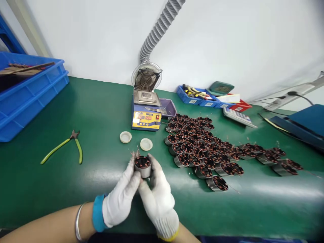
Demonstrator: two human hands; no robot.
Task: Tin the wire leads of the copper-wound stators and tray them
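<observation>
Nearest, the left forearm [55, 222]; beyond, gloved left hand [120, 199] and right hand [158, 197] grip one metal ring [143, 172] at near centre, left of the grouped rings [199, 152], fingers parted to its width. Steady holding favours pressing the wall, sparing the copper windings [142, 162].

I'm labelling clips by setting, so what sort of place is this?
Likely a coil assembly workbench, judging by the many copper-wound rings, green-handled cutters and flexible duct.
</observation>
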